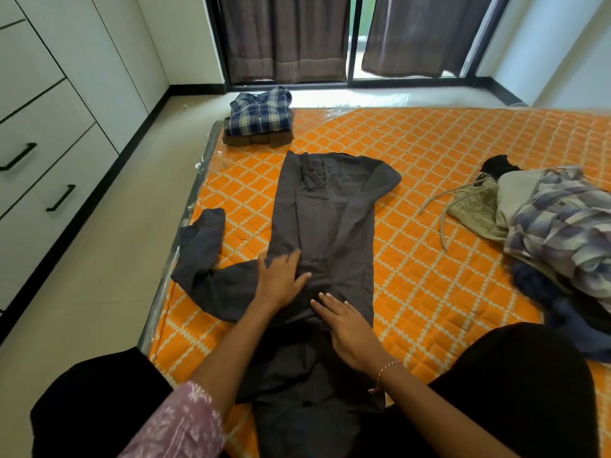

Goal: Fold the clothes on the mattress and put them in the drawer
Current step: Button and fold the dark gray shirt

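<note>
Pressing flat on the dark shirt (pixel 325 226), the left hand (pixel 281 280) lay with fingers straight and spread over the folded-in left edge, gripping nothing. The right hand (pixel 347 328) rested just beside it, palm down and fingers extended, likewise holding nothing. The shirt lay lengthwise on the mattress (pixel 463 153) in front of the person, collar end far away, one sleeve already folded across the body and the other sleeve (pixel 201 259) trailing toward the mattress's left edge.

The cloth looked thin, soft and light; it would likely crease easily and slump if lifted by one corner, so taking the loose sleeve at the cuff, then the hem with both hands, seemed the better hold. The plastic wrap on the mattress might let the fabric slide.

Beyond, a folded pile (pixel 259 119) topped by a plaid shirt sat at the far left corner. An unfolded heap (pixel 545 226) lay well apart at the right. The drawers (pixel 39 166) stood closed on the left. No brand or writing could be read.
</note>
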`<state>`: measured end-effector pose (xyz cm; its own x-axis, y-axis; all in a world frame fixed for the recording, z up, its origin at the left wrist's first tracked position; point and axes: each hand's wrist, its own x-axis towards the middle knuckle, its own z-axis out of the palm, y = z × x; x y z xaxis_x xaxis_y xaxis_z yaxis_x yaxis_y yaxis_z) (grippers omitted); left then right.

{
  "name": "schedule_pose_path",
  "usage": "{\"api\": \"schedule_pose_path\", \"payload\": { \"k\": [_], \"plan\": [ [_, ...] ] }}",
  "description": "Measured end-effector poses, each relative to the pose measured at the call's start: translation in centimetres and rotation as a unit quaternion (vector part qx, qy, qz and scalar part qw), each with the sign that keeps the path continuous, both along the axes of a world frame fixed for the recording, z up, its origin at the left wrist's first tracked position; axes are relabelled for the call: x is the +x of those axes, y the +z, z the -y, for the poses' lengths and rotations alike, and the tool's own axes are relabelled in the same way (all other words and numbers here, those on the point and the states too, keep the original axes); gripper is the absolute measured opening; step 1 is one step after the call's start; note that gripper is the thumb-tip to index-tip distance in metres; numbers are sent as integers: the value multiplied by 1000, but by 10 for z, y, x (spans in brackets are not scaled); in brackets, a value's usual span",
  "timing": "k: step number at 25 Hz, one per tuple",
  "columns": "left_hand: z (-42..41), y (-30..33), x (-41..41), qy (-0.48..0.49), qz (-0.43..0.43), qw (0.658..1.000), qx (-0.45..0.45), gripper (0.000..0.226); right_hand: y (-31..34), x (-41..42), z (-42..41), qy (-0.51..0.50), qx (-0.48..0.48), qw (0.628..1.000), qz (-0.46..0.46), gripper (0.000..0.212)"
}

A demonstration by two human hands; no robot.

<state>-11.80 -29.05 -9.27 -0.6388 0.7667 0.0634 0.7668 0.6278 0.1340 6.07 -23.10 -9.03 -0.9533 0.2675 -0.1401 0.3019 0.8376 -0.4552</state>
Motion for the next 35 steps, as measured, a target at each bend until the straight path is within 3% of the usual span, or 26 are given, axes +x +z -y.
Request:
{"api": "schedule_pose_path", "payload": {
  "k": [2, 4, 6, 8, 10, 13, 15, 17, 19, 21, 22, 24, 25, 27, 29, 31, 33, 35],
  "plan": [
    [-11, 10, -15, -60, 88, 990, -98, 38, 10, 4, -1, -7, -20, 999, -26, 60],
    [-13, 23, -30, -82, 129, 988, -31, 25, 15, 6, 0, 5, -34, 999, -42, 63],
    [-4, 29, -40, -78, 185, 979, 44, 26, 16, 4, 5, 31, -86, 996, -24, 70],
    [8, 23, -44, -84, 210, 971, -72, 35, 19, 1, 8, 88, -127, 986, 65, 76],
    [19, 13, -41, -94, 179, 958, -203, 39, 19, 1, 9, 112, -119, 977, 134, 77],
    [23, 26, -42, -104, 194, 970, -106, 29, 16, 3, 8, -11, -106, 993, 47, 65],
    [22, 40, -48, -107, 212, 967, -94, 29, 12, 1, 11, -84, -69, 994, -17, 42],
    [20, 44, -52, -93, 214, 958, -165, 33, 16, -3, 14, -41, -50, 997, 38, 32],
    [19, 39, -54, -50, 182, 946, -264, 54, 25, -11, 12, 64, -47, 980, 182, 43],
    [20, 31, -52, -6, 142, 922, -360, 74, 34, -16, 5, 125, -109, 952, 258, 50],
    [20, 27, -49, 11, 129, 919, -371, 78, 38, -19, 2, 109, -168, 951, 237, 43],
    [17, 23, -37, 24, 111, 948, -297, 72, 35, -28, -6, -19, -205, 974, 88, 30],
    [12, 19, -28, 14, 104, 968, -226, 68, 27, -33, -11, -82, -134, 987, 21, 34],
    [2, 5, -9, -31, 98, 990, -99, 64, 5, -39, -18, -75, 49, 994, 59, 56],
    [-9, -9, 0, -52, 114, 991, -35, 60, -13, -40, -16, -10, 77, 981, 175, 69],
    [-32, -15, -13, -34, 153, 987, 38, 54, -15, -44, -27, -39, 37, 991, 122, 58],
    [-63, -13, -30, -33, 168, 982, 86, 50, -12, -59, -53, -149, -33, 987, -47, 34],
    [-99, -11, -42, -34, 195, 977, 83, 51, -10, -82, -90, -318, -170, 923, -136, 27]
  ]
}}
